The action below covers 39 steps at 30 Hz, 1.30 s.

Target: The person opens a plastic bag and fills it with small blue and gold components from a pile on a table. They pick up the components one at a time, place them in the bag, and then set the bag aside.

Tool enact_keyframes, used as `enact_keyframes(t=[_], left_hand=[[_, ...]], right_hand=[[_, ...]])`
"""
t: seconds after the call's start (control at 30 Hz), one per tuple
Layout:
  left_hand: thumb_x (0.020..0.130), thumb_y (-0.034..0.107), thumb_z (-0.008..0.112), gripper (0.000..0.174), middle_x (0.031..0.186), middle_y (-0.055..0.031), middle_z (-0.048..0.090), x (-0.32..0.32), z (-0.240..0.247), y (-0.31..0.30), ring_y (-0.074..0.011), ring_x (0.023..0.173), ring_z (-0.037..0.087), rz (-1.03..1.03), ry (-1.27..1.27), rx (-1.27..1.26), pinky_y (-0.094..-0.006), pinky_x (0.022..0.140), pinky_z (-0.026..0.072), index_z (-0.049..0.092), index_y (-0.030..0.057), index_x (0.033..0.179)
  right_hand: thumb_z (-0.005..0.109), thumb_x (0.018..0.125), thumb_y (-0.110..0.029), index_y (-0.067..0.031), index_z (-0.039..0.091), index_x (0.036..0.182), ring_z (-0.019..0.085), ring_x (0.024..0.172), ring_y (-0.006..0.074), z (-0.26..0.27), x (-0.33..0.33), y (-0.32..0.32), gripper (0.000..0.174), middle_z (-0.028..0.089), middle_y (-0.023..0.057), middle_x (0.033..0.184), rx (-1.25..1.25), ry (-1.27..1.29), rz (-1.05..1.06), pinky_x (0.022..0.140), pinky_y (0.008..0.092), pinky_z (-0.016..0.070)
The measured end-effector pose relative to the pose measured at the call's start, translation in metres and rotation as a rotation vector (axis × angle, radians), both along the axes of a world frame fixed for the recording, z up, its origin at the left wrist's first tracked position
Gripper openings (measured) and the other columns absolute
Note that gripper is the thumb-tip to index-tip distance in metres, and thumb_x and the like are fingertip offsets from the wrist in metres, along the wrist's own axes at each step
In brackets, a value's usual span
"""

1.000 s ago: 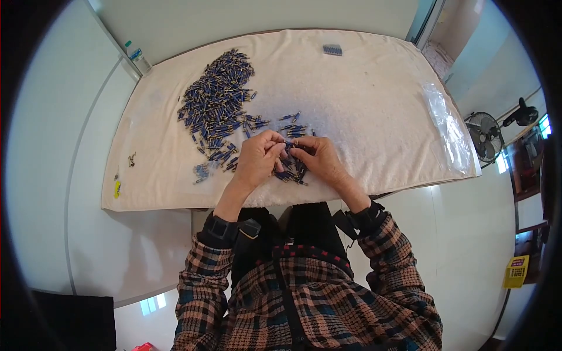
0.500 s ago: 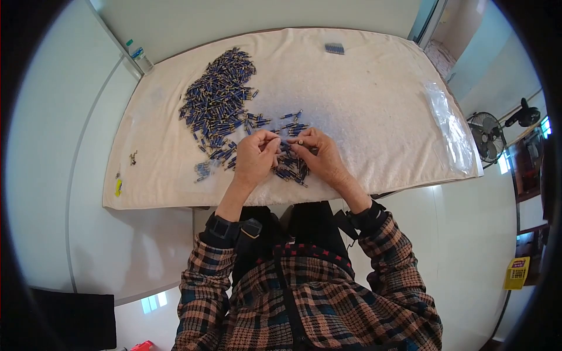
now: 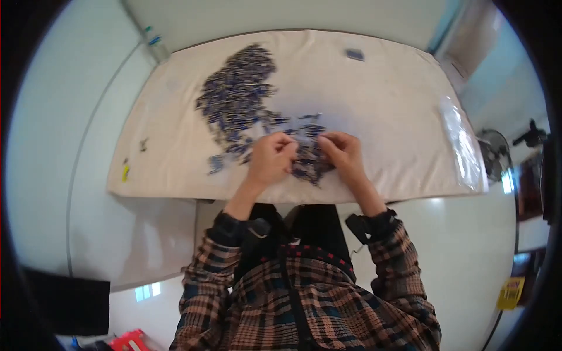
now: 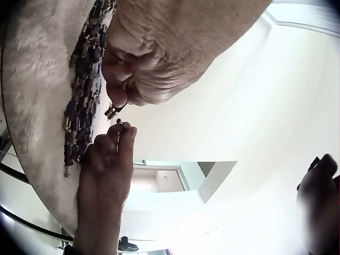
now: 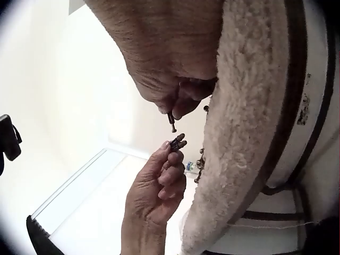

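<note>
My left hand (image 3: 272, 159) pinches a small bundle of dark cylindrical pieces (image 5: 179, 142) with brass-coloured ends, seen side by side in the right wrist view. Facing it, my right hand (image 3: 346, 157) holds one slim dark piece (image 5: 171, 122) with a brass-coloured tip between thumb and finger. A short gap separates the two hands over a small pile of blue-and-brass pieces (image 3: 309, 167). Ribbed brass ends (image 4: 110, 112) stick out from the left fingertips in the left wrist view. The head view is blurred.
A large heap of blue-and-brass pieces (image 3: 237, 88) lies left on the cream towel-covered table (image 3: 398, 117). Beyond is a small neat bundle (image 3: 355, 54); at right, a clear plastic bag (image 3: 459, 143). A yellow item (image 3: 125, 171) is near the left edge, a bottle (image 3: 154, 41) behind.
My hands were close together a second ago; the right has drawn away to the right with a piece. The whole head view has shifted, so the table appears farther right.
</note>
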State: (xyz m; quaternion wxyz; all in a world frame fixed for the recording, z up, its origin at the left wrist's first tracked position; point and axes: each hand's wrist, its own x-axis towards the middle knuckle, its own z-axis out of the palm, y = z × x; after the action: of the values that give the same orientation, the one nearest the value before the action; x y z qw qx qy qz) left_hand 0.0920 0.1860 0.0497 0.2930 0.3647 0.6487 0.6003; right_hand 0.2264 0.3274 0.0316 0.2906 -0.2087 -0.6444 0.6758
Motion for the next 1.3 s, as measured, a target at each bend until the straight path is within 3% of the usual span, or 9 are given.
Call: enact_keyframes(t=[0.07,0.2,0.37,0.63,0.73,1.3], left_hand=[[0.088,0.01,0.061,0.012,0.065,-0.0052,0.061,-0.001,-0.008,0.0,-0.0085,0.046,0.055,-0.013,0.04,0.022,-0.0235,0.041,0.0426,0.061,-0.0017,0.085],[0.089,0.009,0.061,0.012,0.066,-0.0049,0.061,0.011,-0.007,0.002,-0.0082,0.046,0.055,0.041,-0.045,0.003,-0.0227,0.041,0.0419,0.061,-0.0023,0.086],[0.089,0.007,0.061,0.01,0.069,-0.0061,0.063,0.021,-0.008,0.007,-0.0081,0.045,0.055,-0.011,-0.153,0.081,-0.0227,0.04,0.042,0.06,-0.0032,0.087],[0.09,0.008,0.061,0.012,0.069,-0.0068,0.064,0.017,-0.01,0.002,-0.0075,0.045,0.054,0.037,-0.137,0.118,-0.0223,0.039,0.0412,0.06,-0.0031,0.086],[0.09,0.008,0.061,0.012,0.069,-0.0069,0.064,0.015,-0.009,0.002,-0.0076,0.045,0.054,0.031,-0.13,0.127,-0.0223,0.039,0.0411,0.059,-0.0029,0.085],[0.089,0.005,0.061,0.01,0.066,-0.003,0.059,0.015,-0.013,-0.004,-0.0065,0.048,0.052,0.028,-0.057,0.151,-0.0229,0.043,0.0411,0.058,-0.0032,0.083]], right_hand=[[0.067,0.087,-0.015,-0.001,0.068,0.092,0.054,0.06,0.004,0.002,0.0,0.0,0.015,0.064,-0.0004,0.073,0.073,-0.031,0.003,0.051,0.0177,0.041],[0.067,0.087,-0.011,-0.0036,0.066,0.095,0.052,0.06,0.0024,-0.002,-0.001,0.0,0.011,0.063,-0.002,0.074,-0.048,0.061,0.018,0.051,0.0165,0.0358],[0.067,0.085,-0.007,-0.0041,0.067,0.093,0.052,0.06,0.0018,-0.007,-0.003,0.0,0.008,0.063,-0.0028,0.075,0.008,0.106,0.064,0.051,0.0162,0.0358],[0.068,0.085,-0.005,-0.0026,0.067,0.092,0.053,0.062,0.0017,-0.011,-0.004,-0.004,0.008,0.065,-0.002,0.077,0.101,0.104,0.096,0.051,0.0168,0.0402],[0.067,0.086,-0.005,-0.0015,0.067,0.093,0.054,0.06,0.0021,-0.011,-0.003,-0.006,0.008,0.066,-0.0004,0.077,0.122,-0.011,0.047,0.048,0.0166,0.0405],[0.063,0.088,-0.001,0.0012,0.062,0.095,0.057,0.055,0.0064,-0.009,-0.002,-0.015,0.008,0.066,0.0052,0.075,0.155,0.057,0.124,0.047,0.0187,0.0459]])
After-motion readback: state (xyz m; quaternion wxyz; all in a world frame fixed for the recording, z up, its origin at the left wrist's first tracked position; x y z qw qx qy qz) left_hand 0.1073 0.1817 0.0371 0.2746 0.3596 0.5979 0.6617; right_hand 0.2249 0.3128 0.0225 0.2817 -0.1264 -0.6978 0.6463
